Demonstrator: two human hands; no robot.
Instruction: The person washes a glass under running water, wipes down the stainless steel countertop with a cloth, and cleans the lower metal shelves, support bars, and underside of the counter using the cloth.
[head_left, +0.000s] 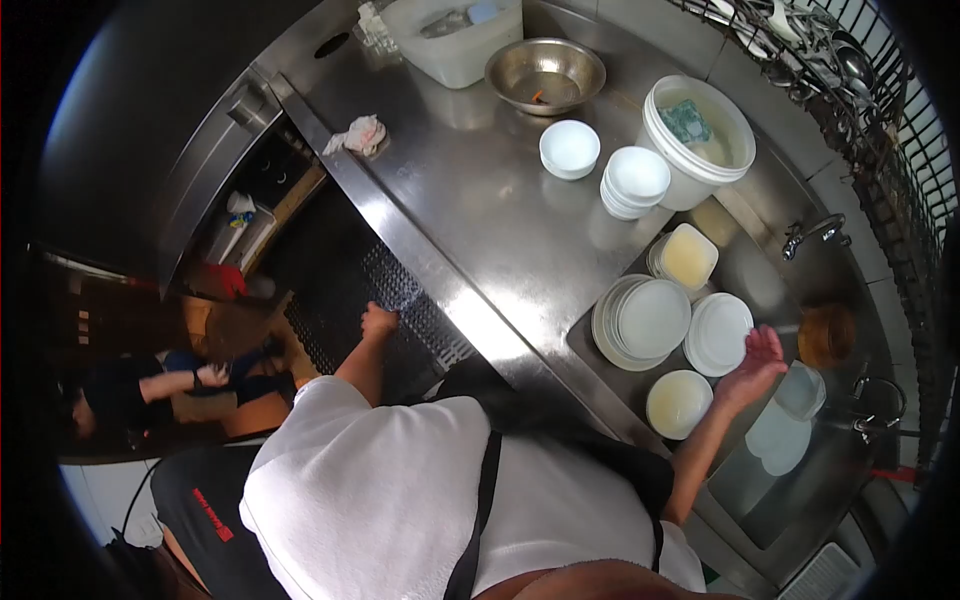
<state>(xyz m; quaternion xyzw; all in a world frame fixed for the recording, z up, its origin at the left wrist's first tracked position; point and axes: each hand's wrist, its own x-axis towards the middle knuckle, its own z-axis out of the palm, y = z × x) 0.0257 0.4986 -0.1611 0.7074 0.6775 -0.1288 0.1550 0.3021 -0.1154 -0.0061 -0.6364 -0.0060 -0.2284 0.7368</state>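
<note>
My right hand (pixel 752 370) is over the sink area, beside a stack of white plates (pixel 718 335). Its fingers are stretched out and nothing shows in them. Closer to me sits a round bowl (pixel 679 405) with pale liquid. Larger stacked plates (pixel 653 318) and square containers (pixel 689 257) with yellowish contents are grouped to the left of the plates. My left hand (pixel 379 320) hangs low, away from the counter's front edge, above the dark floor mat. Its fingers look curled, with no object visible in them.
White bowls (pixel 636 178) stand by a white bucket (pixel 735 150) holding a green sponge. Behind are a metal bowl (pixel 545 78) and a plastic tub (pixel 455 45). A crumpled cloth (pixel 360 136) lies at the counter edge. Another person (pixel 150 390) is at left. Taps (pixel 815 235) line the wall.
</note>
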